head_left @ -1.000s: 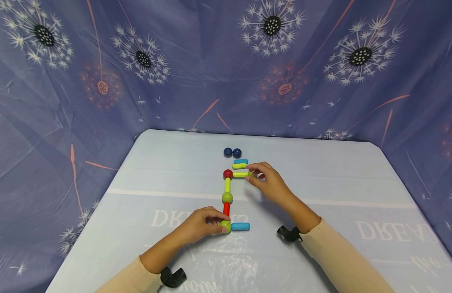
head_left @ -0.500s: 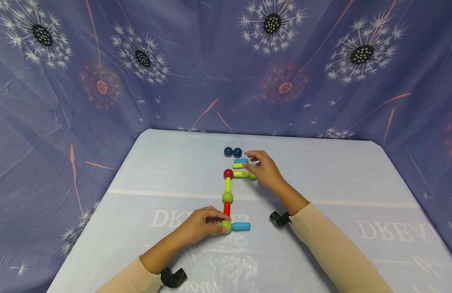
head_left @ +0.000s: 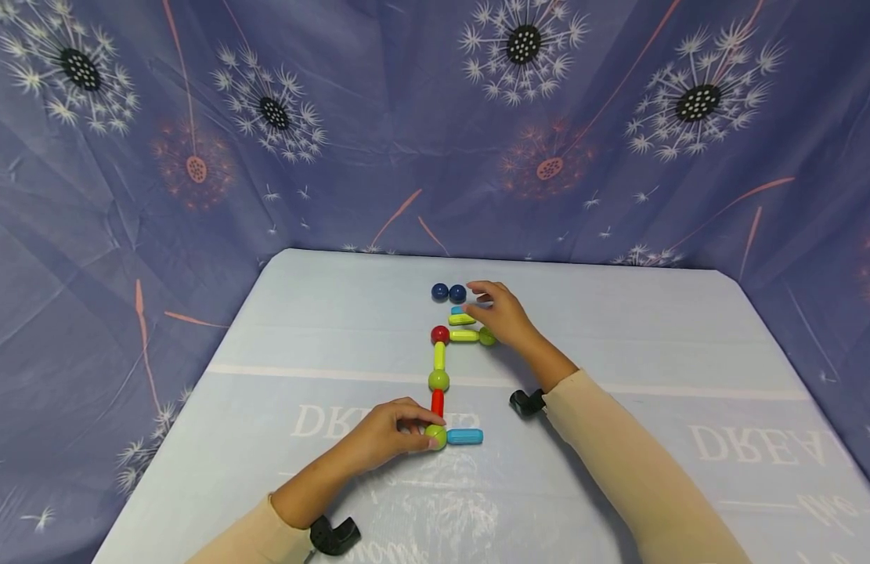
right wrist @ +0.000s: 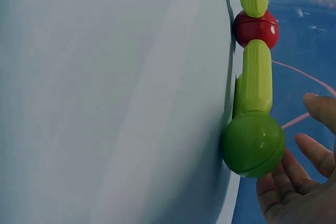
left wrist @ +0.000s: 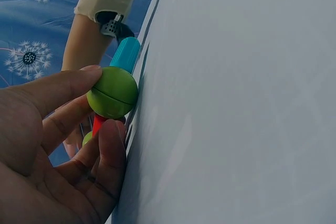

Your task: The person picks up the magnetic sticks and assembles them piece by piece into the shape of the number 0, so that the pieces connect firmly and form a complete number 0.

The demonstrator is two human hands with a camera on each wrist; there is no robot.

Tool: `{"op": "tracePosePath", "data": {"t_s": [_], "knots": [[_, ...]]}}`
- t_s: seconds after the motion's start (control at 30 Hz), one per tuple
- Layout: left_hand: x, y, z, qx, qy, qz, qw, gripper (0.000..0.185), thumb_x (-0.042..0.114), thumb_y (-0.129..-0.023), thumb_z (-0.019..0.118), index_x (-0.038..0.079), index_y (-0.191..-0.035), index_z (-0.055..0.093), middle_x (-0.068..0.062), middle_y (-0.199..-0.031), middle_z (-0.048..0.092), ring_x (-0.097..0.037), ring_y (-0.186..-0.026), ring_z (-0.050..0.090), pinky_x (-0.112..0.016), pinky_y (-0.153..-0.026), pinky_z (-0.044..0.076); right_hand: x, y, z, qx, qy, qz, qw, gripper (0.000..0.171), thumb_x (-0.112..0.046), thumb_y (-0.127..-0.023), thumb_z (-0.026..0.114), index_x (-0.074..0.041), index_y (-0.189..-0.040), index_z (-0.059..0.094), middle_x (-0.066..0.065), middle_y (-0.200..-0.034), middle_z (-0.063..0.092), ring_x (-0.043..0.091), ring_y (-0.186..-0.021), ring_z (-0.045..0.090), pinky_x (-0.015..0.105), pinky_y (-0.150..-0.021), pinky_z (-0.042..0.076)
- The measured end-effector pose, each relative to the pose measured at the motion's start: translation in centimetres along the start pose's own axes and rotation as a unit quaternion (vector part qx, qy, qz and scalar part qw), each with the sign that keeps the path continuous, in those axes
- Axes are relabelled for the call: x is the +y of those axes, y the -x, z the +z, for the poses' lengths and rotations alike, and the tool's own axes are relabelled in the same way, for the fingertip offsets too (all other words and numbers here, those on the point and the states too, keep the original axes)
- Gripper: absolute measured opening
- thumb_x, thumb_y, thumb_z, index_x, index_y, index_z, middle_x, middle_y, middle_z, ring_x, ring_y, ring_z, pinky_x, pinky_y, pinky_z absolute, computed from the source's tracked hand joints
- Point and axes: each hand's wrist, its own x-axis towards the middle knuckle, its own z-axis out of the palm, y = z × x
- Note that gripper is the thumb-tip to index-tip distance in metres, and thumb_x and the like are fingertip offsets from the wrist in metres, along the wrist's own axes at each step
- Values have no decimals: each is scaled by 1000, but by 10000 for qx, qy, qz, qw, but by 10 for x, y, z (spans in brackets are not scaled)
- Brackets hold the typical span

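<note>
Since the earlier frames, the right hand [head_left: 501, 313] has left the green ball [head_left: 487, 338] at the end of the upper row and moved farther from the person, to the loose pieces beyond it; the left hand [head_left: 385, 432] has not shifted.

Right hand: fingers extended and relaxed, gripping nothing. In the head view the fingertips lie over the short blue rod [head_left: 457, 310] and just beside the two dark blue balls [head_left: 449, 293]; whether they touch either cannot be told. In the right wrist view the green ball [right wrist: 253, 144] sits free on the bench [head_left: 618, 329], with the fingers [right wrist: 315, 153] apart from it.

Left hand: thumb and fingers pinch the near green ball [head_left: 435, 435] at the bottom of the chain; the left wrist view shows this ball [left wrist: 112, 93] held between thumb and forefinger against the bench surface.

Chain, from near to far: blue rod [head_left: 465, 436] touching the near green ball on its right; red rod [head_left: 436, 403]; middle green ball [head_left: 438, 381]; yellow-green rod [head_left: 438, 356]; red ball [head_left: 439, 335]; then a second yellow-green rod [head_left: 464, 336] running right to the freed green ball. A loose yellow-green rod [head_left: 462, 319] lies just beyond that row, beside the short blue rod.

Surroundings: blue cloth with dandelion print [head_left: 265, 117] hangs behind and beside the bench.
</note>
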Motion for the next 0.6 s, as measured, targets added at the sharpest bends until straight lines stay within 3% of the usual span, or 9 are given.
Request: {"op": "tracePosePath", "data": {"t_s": [0.4, 0.6], "knots": [[0, -1, 1, 13, 20, -64, 10000, 28, 18, -83, 83, 21, -111, 79, -6, -99, 64, -15, -82, 55, -21, -57, 49, 1, -21, 9, -300, 446, 279, 9982, 60, -36, -96, 69, -24, -151, 47, 9, -152, 47, 30, -138, 49, 54, -113, 43], [-1, -1, 1, 21, 61, -54, 10000, 28, 18, -83, 83, 21, -110, 79, -6, -99, 64, -14, -81, 54, -20, -57, 48, -1, -29, 13, -349, 547, 582, 9962, 61, -39, -96, 69, -27, -151, 46, 12, -147, 50, 31, -137, 50, 55, -115, 41]]}}
